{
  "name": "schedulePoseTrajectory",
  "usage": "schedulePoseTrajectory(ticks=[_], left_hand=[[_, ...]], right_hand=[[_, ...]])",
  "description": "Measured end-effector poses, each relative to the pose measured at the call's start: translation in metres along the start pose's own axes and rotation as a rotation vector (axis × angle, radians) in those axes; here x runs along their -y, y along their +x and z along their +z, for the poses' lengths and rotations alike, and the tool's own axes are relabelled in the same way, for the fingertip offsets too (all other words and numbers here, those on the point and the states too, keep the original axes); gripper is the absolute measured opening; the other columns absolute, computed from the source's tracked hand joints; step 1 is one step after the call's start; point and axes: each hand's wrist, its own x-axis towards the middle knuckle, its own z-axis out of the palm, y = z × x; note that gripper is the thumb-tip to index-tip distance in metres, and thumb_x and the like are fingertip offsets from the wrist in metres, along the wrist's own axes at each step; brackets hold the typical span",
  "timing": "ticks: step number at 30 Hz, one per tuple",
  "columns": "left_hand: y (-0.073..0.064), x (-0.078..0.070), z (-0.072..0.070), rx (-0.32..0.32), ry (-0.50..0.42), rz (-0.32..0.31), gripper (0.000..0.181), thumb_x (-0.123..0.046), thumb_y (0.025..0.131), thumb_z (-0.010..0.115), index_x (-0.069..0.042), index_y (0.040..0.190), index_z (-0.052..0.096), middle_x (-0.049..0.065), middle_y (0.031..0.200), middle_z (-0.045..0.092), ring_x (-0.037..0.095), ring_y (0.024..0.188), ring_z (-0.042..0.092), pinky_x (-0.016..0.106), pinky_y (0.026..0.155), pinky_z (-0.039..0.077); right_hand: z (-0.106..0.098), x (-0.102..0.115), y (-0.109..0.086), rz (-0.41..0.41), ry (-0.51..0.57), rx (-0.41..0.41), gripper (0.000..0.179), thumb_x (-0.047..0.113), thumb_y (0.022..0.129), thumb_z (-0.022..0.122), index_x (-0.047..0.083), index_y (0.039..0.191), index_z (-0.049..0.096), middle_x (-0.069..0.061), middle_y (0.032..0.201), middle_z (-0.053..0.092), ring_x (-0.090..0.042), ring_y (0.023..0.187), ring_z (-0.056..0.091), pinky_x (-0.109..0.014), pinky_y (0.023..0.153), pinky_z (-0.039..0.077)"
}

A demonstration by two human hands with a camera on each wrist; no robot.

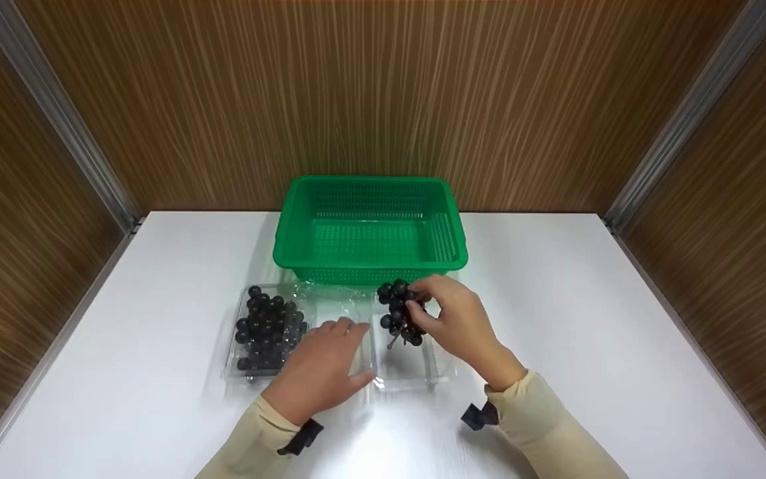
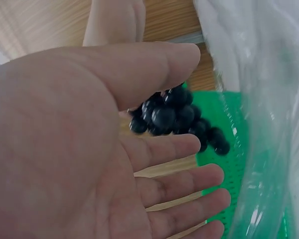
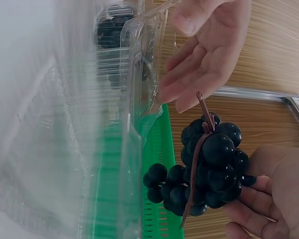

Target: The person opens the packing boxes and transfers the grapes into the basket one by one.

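While your right hand [image 1: 457,320] pinches grapes [image 1: 397,310] below frame centre, your left hand [image 1: 322,370], lower left, extends straight, empty fingers.

One white table [image 1: 556,279]. One green basket [image 1: 370,265], by middle of table's far edge. Two clear plastic shells, side by side off basket's near rim: left shell [image 1: 231,356] on left-edge side, right shell [image 1: 401,367] on right-edge side. One grape bunch [image 1: 397,311] in right hand [image 1: 456,319]; grapes [image 1: 264,332] in left shell too crowded to count. Two hands, counting left hand [image 1: 316,367]. Two sleeves [image 1: 556,429]. Two black straps [image 1: 302,438].
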Motion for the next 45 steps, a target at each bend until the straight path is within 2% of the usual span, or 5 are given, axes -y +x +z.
schedulePoseTrajectory(ticks=[7,17,24,31,45], left_hand=[[0.0,0.01,-0.014,-0.045,-0.096,-0.03,0.063,-0.038,0.092,0.079,-0.001,0.139,0.06,0.018,0.126,0.065,0.038,0.117,0.062,0.054,0.1,0.051],[0.0,0.021,-0.02,-0.072,-0.141,-0.088,0.067,-0.041,0.092,0.078,-0.007,0.146,0.056,0.017,0.134,0.064,0.038,0.124,0.061,0.055,0.105,0.049],[0.002,0.026,-0.028,-0.07,-0.15,-0.14,0.07,-0.043,0.093,0.076,-0.01,0.15,0.053,0.014,0.144,0.059,0.036,0.133,0.056,0.055,0.109,0.046],[0.006,0.031,-0.028,-0.086,-0.155,-0.17,0.07,-0.044,0.095,0.074,-0.012,0.152,0.051,0.012,0.146,0.058,0.032,0.135,0.055,0.051,0.11,0.046],[0.005,0.037,-0.027,-0.124,-0.234,-0.219,0.073,-0.047,0.095,0.072,-0.012,0.155,0.047,0.013,0.152,0.052,0.033,0.14,0.05,0.054,0.112,0.044]], right_hand=[[-0.001,-0.001,0.003,0.013,-0.01,0.002,0.013,0.011,0.093,0.075,0.011,0.105,0.071,0.001,0.095,0.071,-0.011,0.086,0.068,-0.033,0.077,0.058],[-0.006,-0.001,0.005,0.036,-0.013,-0.028,0.014,0.01,0.093,0.075,0.01,0.106,0.071,0.0,0.096,0.071,-0.012,0.087,0.068,-0.034,0.078,0.058],[-0.007,-0.003,0.007,-0.003,-0.003,-0.084,0.014,0.009,0.093,0.075,0.009,0.107,0.072,-0.001,0.095,0.071,-0.012,0.086,0.068,-0.034,0.076,0.059],[-0.009,-0.003,0.007,0.093,0.017,-0.156,0.014,0.011,0.093,0.076,0.008,0.106,0.072,-0.001,0.095,0.072,-0.012,0.087,0.068,-0.034,0.078,0.059],[-0.009,-0.006,0.002,0.167,0.029,-0.148,0.012,0.011,0.094,0.076,0.009,0.105,0.072,-0.001,0.095,0.072,-0.011,0.087,0.068,-0.035,0.078,0.059]])
